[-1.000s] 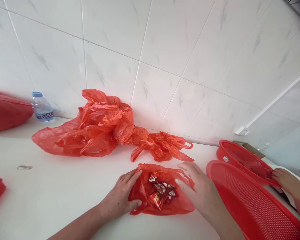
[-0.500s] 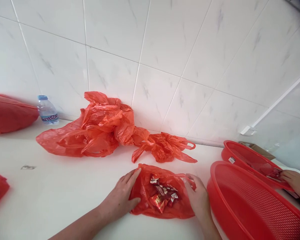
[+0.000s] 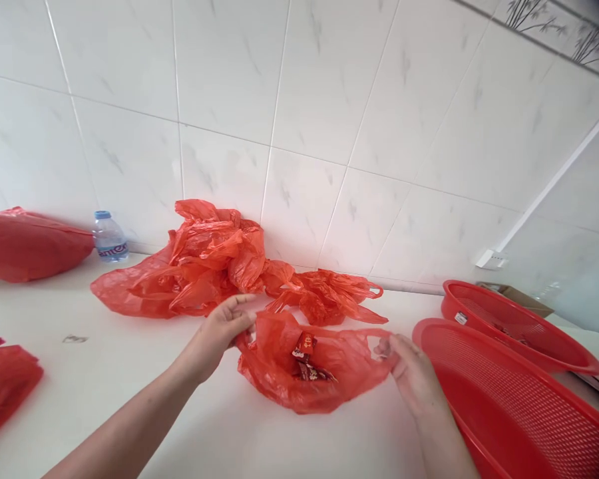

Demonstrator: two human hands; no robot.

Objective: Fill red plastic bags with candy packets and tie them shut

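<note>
Between my hands is a red plastic bag (image 3: 289, 392), its mouth spread and facing me. Several small wrapped snacks (image 3: 313, 372) in red and dark wrappers lie inside it. My left hand (image 3: 224, 332) pinches the bag's left edge between thumb and fingers. On the other side, my right hand (image 3: 409, 366) grips the right handle, with fingertips showing through the handle's opening. Just behind the bag lies a heap of crumpled red plastic bags (image 3: 214, 266).
Two red mesh baskets, a near one (image 3: 499, 392) and a far one (image 3: 509, 319), stand at the right. A water bottle (image 3: 110, 241) and a filled red bag (image 3: 30, 246) are by the tiled wall. Another red bag (image 3: 4, 386) lies at the left edge.
My hands have gone from resting around the bag to gripping its edge and handle, raising and stretching its mouth. The snacks have shifted inside. Another person's hand has left the far basket.
</note>
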